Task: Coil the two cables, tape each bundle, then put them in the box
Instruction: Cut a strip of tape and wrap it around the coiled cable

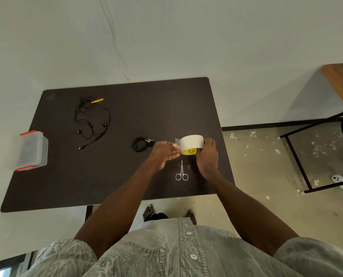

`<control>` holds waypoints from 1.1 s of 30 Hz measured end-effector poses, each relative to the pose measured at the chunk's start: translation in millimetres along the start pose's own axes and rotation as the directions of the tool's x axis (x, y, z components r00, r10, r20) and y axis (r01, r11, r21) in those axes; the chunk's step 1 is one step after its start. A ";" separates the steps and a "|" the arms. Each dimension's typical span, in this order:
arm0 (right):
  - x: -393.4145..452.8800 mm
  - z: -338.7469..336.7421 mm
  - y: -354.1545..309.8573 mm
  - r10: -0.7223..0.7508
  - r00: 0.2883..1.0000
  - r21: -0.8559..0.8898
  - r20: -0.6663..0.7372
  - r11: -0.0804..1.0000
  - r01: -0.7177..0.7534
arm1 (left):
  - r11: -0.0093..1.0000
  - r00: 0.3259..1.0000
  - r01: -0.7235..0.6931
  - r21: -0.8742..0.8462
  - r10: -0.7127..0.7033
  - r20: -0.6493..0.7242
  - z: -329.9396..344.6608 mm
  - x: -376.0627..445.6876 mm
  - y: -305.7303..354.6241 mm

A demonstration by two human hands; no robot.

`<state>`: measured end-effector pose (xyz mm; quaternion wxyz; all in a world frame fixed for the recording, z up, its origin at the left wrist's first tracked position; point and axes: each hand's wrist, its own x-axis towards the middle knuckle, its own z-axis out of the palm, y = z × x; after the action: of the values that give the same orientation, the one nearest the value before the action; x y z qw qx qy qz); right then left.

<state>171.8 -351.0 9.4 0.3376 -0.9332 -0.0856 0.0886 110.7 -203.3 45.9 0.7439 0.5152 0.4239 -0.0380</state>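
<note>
My right hand (207, 156) grips a white roll of tape (191, 143) with a yellow core, held just above the dark table (116, 176). My left hand (165, 154) pinches the loose end of the tape (177, 141) at the roll's left side. A coiled black cable (140, 144) lies on the table just left of my left hand. A second black cable (91, 120) with a yellow tie lies uncoiled at the back left. The clear plastic box (31, 149) with red clips stands at the table's left edge.
Small silver scissors (181, 172) lie on the table below the tape roll, between my forearms. A wooden table with black metal legs (306, 152) stands to the right on a floor littered with white scraps.
</note>
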 end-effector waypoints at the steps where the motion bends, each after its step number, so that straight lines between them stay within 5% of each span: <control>1: -0.2 0.8 0.6 0.012 1.000 0.005 -0.005 1.000 -0.012 | 1.000 1.000 0.001 -0.018 -0.001 0.000 1.3 0.0 -1.6; 8: 2.6 0.0 6.2 0.020 0.999 0.041 0.031 0.999 -0.021 | 0.987 0.998 0.061 -0.149 -0.056 0.037 -0.8 1.1 -14.0; 15: 6.3 3.2 15.5 0.059 0.997 0.102 0.051 0.993 -0.064 | 0.996 0.997 0.058 -0.071 -0.054 0.057 -3.3 9.6 -16.4; 23: -31.9 22.9 23.8 0.334 0.939 0.170 0.082 0.924 -0.343 | 0.999 0.999 0.038 -0.018 -0.037 0.038 -4.0 17.9 -26.4; 27: -59.0 46.6 22.2 0.192 0.956 -0.057 0.224 0.981 -0.183 | 0.999 0.998 0.043 -0.018 -0.042 0.036 -3.6 22.5 -28.5; 33: -74.6 61.0 6.1 0.124 0.970 -0.173 0.211 0.981 -0.088 | 0.997 0.995 0.079 -0.021 -0.078 0.070 -9.7 24.7 -27.9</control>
<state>86.5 -334.5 -32.6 0.2439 -0.9452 -0.0795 0.2022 106.9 -199.2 7.8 0.7622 0.4875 0.4183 -0.0801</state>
